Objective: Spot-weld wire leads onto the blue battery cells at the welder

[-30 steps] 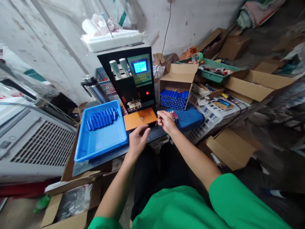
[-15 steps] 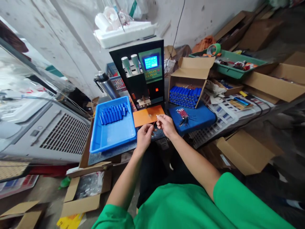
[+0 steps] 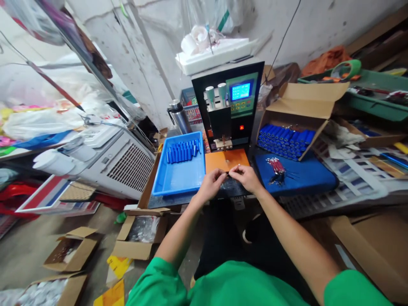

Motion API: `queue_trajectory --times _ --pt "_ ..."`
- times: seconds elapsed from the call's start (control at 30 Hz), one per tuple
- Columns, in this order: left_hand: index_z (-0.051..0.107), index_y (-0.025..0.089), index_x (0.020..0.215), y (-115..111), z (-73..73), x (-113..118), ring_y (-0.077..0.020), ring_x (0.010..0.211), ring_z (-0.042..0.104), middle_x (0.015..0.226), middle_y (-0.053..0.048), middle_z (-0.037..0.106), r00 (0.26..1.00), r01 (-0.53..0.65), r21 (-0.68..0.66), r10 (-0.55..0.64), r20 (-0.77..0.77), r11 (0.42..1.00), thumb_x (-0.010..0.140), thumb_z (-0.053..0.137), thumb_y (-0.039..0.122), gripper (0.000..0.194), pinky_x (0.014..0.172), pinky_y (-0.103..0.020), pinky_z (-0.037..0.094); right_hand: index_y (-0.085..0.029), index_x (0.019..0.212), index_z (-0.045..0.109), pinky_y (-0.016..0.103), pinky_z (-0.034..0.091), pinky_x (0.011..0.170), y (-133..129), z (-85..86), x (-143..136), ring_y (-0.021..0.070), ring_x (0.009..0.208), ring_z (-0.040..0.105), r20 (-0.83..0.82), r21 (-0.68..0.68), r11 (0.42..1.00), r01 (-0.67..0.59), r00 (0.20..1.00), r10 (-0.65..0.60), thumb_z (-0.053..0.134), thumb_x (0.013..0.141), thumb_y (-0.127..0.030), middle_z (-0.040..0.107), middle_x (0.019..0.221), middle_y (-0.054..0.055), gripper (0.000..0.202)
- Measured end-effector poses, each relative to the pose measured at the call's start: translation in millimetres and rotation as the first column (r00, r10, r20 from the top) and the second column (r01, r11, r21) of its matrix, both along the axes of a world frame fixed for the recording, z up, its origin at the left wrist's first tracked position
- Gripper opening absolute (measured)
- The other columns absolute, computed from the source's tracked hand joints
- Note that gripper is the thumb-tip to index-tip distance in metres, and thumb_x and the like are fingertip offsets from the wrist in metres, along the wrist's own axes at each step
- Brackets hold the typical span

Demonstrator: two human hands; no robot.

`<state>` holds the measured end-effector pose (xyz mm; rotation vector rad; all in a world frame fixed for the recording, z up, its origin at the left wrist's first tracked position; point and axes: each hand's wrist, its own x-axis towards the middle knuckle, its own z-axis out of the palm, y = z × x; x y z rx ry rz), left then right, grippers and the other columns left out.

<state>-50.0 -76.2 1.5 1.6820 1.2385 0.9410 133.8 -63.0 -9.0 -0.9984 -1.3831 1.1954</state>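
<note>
My left hand (image 3: 210, 184) and my right hand (image 3: 246, 178) meet at the front edge of an orange plate (image 3: 214, 162). Fingertips of both pinch a thin wire lead (image 3: 227, 173), mostly hidden by the fingers. Just beyond stands a black spot welder (image 3: 219, 129) with a lit screen, its electrodes above the plate. To the left, a blue tray (image 3: 178, 183) holds rows of blue cylindrical battery cells (image 3: 182, 153). Right of my hands, a bundle of red and black wire leads (image 3: 276, 169) with white ends lies on a blue surface (image 3: 309, 180).
An open cardboard box (image 3: 314, 102) full of blue cells stands at the right, with a green bin (image 3: 379, 102) behind it. A steel flask (image 3: 180, 117) is behind the tray. Left is a grey air cooler (image 3: 105, 159); cardboard boxes (image 3: 132, 250) sit on the floor.
The view has swung left, so the bench sits further right in the picture. My hands have drawn together around the wire lead, still pinching it near the plate.
</note>
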Motion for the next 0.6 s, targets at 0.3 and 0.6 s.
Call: queue_trajectory --times 0.3,0.6 --pt "0.069 0.016 0.111 94 19.4 -110 -0.0318 0.109 0.062 0.111 -0.016 0.07 0.606 -0.189 0.307 0.357 -0.71 0.933 0.085 0.06 0.022 0.028 0.096 -0.044 0.047 -0.022 0.07 0.06 0.031 0.045 0.061 43 -4.1 -15 0.0178 0.059 0.054 0.018 0.01 0.977 0.211 0.977 -0.211 0.062 0.072 -0.045 0.057 0.061 0.001 0.023" --pt "0.059 0.013 0.121 173 10.2 -103 -0.0394 0.147 0.03 0.148 -0.02 0.051 0.438 0.138 0.235 0.154 -0.886 0.962 0.074 0.065 0.02 0.048 0.121 -0.055 0.022 -0.023 0.071 0.06 0.033 0.048 0.066 45 -10.7 -20 0.0205 0.067 0.061 0.067 0.043 0.976 0.215 0.974 -0.217 0.061 0.073 -0.044 0.066 0.072 0.004 0.022"
